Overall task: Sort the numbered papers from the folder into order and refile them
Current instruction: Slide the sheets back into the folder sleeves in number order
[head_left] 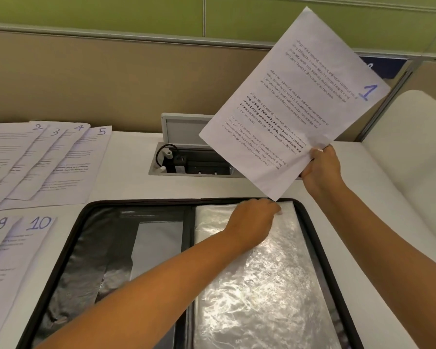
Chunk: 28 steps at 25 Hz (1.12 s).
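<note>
A black zip folder (68, 245) lies open on the white desk, its right half filled with clear plastic sleeves (262, 285). My right hand (321, 170) grips the lower right edge of the sheet marked 1 (295, 96), held tilted in the air above the folder's far edge. My left hand (256, 217) reaches across the folder and pinches the top edge of the uppermost sleeve, just below the sheet's lower corner. Sheets marked 2 to 5 (45, 159) lie fanned at the far left. Sheets marked 9 and 10 (17, 253) lie nearer, left of the folder.
An open cable box (186, 159) with sockets and a black cord is set into the desk behind the folder. A beige partition (85, 79) closes off the back. To the right stands a white curved surface (413, 152).
</note>
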{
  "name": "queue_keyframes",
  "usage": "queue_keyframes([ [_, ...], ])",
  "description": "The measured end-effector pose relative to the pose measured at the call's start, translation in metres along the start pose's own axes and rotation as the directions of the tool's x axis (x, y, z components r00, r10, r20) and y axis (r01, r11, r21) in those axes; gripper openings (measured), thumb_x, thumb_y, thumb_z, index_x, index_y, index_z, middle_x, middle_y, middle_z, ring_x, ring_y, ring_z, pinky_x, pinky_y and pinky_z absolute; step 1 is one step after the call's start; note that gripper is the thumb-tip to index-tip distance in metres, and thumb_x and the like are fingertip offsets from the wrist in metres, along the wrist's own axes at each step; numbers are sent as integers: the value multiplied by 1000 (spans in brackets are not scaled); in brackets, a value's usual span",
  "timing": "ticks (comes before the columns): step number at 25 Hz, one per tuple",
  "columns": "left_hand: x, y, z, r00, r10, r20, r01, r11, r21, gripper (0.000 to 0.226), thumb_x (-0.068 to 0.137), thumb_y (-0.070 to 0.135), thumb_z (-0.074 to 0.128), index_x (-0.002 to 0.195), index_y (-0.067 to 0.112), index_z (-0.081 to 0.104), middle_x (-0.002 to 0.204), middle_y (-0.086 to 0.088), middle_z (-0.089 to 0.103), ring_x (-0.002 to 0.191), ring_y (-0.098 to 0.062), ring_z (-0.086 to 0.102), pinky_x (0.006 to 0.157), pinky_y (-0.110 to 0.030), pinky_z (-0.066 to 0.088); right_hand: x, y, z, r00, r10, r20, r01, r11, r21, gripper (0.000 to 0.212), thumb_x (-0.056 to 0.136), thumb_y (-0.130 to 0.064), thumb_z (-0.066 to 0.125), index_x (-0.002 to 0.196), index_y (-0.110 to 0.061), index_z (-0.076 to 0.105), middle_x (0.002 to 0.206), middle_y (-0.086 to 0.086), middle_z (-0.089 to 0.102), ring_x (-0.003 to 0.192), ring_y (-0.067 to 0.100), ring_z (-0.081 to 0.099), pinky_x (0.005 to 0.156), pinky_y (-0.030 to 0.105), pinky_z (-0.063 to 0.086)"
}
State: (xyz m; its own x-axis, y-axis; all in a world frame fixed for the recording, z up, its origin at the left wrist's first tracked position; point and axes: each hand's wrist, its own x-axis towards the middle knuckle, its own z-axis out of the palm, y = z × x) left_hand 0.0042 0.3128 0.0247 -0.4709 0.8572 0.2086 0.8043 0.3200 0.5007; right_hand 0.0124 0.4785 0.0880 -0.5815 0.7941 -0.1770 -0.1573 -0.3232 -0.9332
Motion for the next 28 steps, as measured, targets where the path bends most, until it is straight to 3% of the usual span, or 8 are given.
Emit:
queue_keyframes([
  [3,4,-1,-3,962,-254,103,241,962,126,24,95,33,49,106,16,62,105,-3,65,100,-24,56,91,-35,29,-2,-1,-2,1000,-5,17,5,1000,0,31,96,3,27,104,-22,44,97,-4,61,84,16,61,68,44,52],
  [5,8,0,-2,922,-338,190,284,922,264,31,95,40,47,109,17,60,108,-3,61,103,-24,54,93,-38,26,-2,0,-4,1000,-13,17,13,1000,2,31,96,2,26,107,-21,43,98,-5,61,85,16,61,69,44,52],
  [9,11,11,6,934,-251,255,212,962,172,37,98,31,42,135,27,45,137,-1,45,127,-25,35,106,-46,15,1,5,-8,997,-58,-53,57,998,-17,28,97,-1,28,103,-23,44,94,-4,60,83,15,60,65,38,52],
  [12,10,13,9,942,-217,258,193,974,117,42,98,28,42,140,31,38,145,3,37,137,-24,22,110,-54,-1,-1,9,-12,993,-91,-80,89,996,-22,26,98,-1,30,105,-22,45,91,-5,56,75,9,55,55,25,49],
  [15,7,3,8,952,-218,216,201,974,101,39,96,32,46,135,29,44,144,5,39,139,-22,18,110,-53,-6,1,14,-14,991,-101,-84,100,995,-13,24,98,-4,34,106,-22,47,91,-5,57,78,9,56,58,19,48],
  [20,-7,-17,1,974,-222,53,219,973,69,19,93,34,51,104,23,62,120,9,57,130,-14,33,112,-43,-2,0,23,-9,995,-98,-23,98,995,17,28,100,-5,33,121,-17,45,99,-4,59,87,8,59,70,21,50],
  [24,-24,-36,-3,982,-180,-54,181,983,23,26,91,35,57,113,23,63,115,6,62,119,-15,45,111,-35,16,0,33,-14,993,-83,88,83,997,0,35,100,-5,34,134,-13,41,124,5,58,111,18,59,88,30,53],
  [28,-49,-63,-2,976,-177,-126,176,984,-12,24,93,23,56,116,21,65,115,7,64,122,-13,44,111,-32,10,2,35,-25,989,-43,140,48,998,-33,36,101,-6,31,135,-12,40,122,3,59,111,18,58,85,30,54],
])
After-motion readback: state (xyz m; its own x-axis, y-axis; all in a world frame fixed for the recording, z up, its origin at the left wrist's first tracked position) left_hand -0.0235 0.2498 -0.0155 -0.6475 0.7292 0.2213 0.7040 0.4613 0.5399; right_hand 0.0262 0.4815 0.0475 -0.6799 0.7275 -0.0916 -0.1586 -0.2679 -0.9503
